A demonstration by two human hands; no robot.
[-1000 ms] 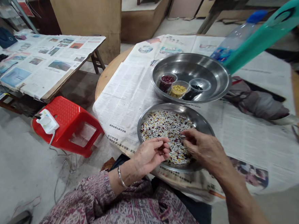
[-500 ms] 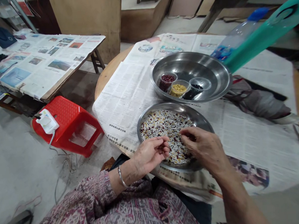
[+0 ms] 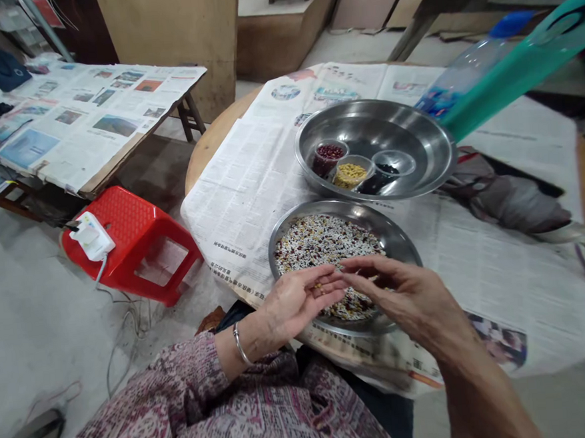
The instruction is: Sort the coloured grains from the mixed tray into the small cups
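A shallow steel pan full of mixed beans, white, red, dark and yellow, lies on newspaper in front of me. My left hand is cupped palm up over the pan's near edge with a few picked beans in it. My right hand reaches left over the pan, its fingertips pinched at my left palm. Behind the pan stands a steel bowl with three small cups: red beans, yellow beans and dark beans.
A newspaper covers the round table. A grey cloth bundle lies to the right, a plastic bottle and a teal bar behind it. On the floor to the left stand a red stool with a white charger and a paper-covered low table.
My right hand has left the beans and moved left, bringing its pinched fingertips to my left palm. My left hand has opened a little and turned palm up.
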